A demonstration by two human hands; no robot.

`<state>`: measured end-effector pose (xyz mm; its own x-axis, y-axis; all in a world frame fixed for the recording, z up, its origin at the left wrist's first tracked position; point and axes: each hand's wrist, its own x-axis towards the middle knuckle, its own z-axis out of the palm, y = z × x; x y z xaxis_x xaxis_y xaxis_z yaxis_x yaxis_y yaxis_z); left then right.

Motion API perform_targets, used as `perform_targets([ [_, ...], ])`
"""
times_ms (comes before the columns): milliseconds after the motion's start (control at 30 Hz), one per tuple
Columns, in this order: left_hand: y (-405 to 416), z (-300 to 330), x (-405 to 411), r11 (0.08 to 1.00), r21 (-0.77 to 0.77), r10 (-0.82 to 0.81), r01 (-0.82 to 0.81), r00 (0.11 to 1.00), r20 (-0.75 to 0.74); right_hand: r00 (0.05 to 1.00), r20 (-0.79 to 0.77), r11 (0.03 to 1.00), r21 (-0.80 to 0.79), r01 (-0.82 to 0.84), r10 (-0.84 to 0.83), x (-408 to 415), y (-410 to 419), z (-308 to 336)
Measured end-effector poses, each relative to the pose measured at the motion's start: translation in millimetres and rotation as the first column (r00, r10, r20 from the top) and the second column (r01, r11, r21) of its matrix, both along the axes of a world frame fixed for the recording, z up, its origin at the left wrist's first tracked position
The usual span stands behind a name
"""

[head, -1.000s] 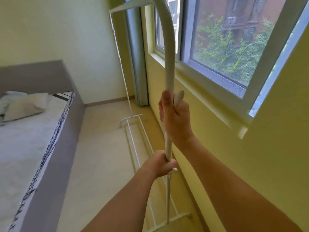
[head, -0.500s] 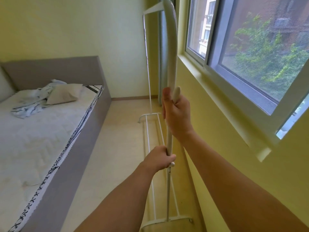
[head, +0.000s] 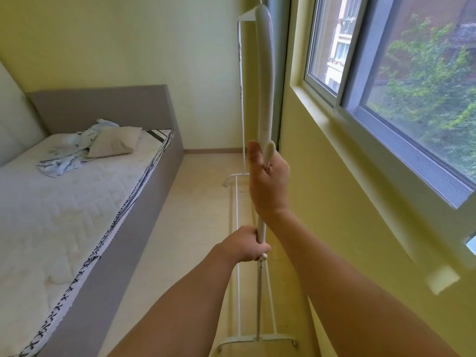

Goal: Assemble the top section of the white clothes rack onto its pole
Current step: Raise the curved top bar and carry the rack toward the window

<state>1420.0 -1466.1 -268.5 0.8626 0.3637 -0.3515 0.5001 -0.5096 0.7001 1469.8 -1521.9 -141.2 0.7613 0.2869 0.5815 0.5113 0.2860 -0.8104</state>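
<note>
Both hands, right hand (head: 269, 188) above left hand (head: 244, 244), grip the white rack upright (head: 265, 81)

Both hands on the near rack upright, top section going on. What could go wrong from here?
1. The left hand is closed right at the joint where the top section meets the thinner pole; skin could get pinched if it slides down.
2. The rack stands close to the window wall; a tilting top could knock it.
3. The right hand grips high, so pushing off-axis might rock the base.
</note>
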Motion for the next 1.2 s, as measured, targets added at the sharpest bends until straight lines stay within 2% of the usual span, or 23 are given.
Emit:
perform_targets([
  [200, 30, 0, 27, 1.000, 0.029, 0.001, 0.000, 1.000, -0.023, 0.995, 0.029, 0.995, 0.042, 0.094, -0.095, 26, 29, -2],
  [533, 80, -2, 73, 0.998, 0.065, -0.001, 0.003, 0.999, -0.041, 0.996, 0.011, 0.995, -0.046, 0.087, -0.086, 67, 76, -2],
  [867, 134, -1, 112, 0.996, 0.079, 0.044, -0.042, 0.999, -0.023, 0.991, 0.047, 0.992, -0.021, 0.127, -0.126, 106, 137, -1],
  [1200, 184, 5, 147, 0.997, 0.075, 0.017, -0.011, 0.997, -0.074, 0.988, 0.031, 0.988, -0.035, 0.152, -0.151, 138, 189, -3],
])
